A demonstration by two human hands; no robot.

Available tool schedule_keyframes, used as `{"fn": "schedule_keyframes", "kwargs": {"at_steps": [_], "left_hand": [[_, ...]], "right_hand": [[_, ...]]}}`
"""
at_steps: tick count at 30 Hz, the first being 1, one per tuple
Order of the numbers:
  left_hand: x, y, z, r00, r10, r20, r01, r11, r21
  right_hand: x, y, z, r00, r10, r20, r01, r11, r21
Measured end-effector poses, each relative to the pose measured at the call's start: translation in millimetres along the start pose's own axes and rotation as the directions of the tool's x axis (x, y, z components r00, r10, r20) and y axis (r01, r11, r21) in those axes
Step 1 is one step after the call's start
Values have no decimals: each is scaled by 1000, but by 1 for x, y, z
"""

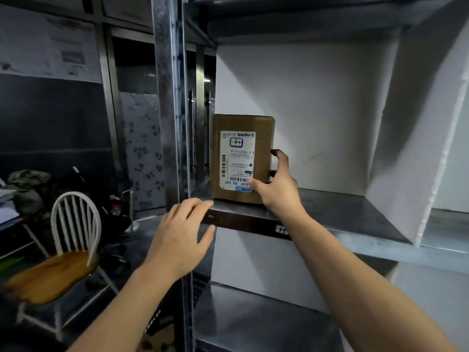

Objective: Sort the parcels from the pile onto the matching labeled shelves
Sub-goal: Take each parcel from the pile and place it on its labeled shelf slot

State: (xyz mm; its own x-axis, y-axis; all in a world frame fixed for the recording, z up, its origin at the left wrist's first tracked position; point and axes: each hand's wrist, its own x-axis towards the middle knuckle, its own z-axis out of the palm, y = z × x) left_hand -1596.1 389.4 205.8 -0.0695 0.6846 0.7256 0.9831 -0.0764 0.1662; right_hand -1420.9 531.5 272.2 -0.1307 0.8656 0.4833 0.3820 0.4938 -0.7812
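A brown cardboard parcel point(241, 158) with a white shipping label stands upright at the left end of a metal shelf point(330, 207). My right hand point(276, 184) grips its right edge, thumb on the front near the label's lower corner and fingers curled round the side. My left hand point(182, 235) hovers at the shelf's front left corner with fingers relaxed, holding nothing. A small white label point(281, 229) sits on the shelf's front lip, partly hidden by my right forearm.
A steel upright post point(168, 110) rises just left of the parcel. A white divider panel point(406, 148) bounds the compartment on the right. A lower shelf point(253, 321) lies beneath. A white chair with a wooden seat point(73, 250) stands at the left among clutter.
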Motion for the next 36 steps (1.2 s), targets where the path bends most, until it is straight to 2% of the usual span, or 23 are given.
{"fn": "schedule_keyframes", "kwargs": {"at_steps": [5,17,20,23,29,32,36], "left_hand": [[1,-11,-2,1000,30,-3,-30,999,-34],[-10,-7,-3,998,55,27,-52,994,-97],[-12,2,-1,997,63,46,-58,992,-112],[-14,15,3,996,75,43,-68,988,-136],[-19,95,27,980,193,42,-175,946,-272],[-27,157,46,955,291,46,-257,899,-355],[-41,259,69,913,404,60,-330,817,-473]], "right_hand": [[0,-11,11,998,54,-15,-55,998,-18],[-10,-12,2,998,46,-42,-48,997,-53],[-21,-9,-10,998,-28,-64,23,997,-72],[-43,-4,-32,986,-163,-46,154,976,-150],[-117,40,-121,927,-375,3,353,872,-339],[-158,65,-181,928,-371,16,333,811,-482],[-214,96,-275,946,-325,-20,223,691,-688]]}}
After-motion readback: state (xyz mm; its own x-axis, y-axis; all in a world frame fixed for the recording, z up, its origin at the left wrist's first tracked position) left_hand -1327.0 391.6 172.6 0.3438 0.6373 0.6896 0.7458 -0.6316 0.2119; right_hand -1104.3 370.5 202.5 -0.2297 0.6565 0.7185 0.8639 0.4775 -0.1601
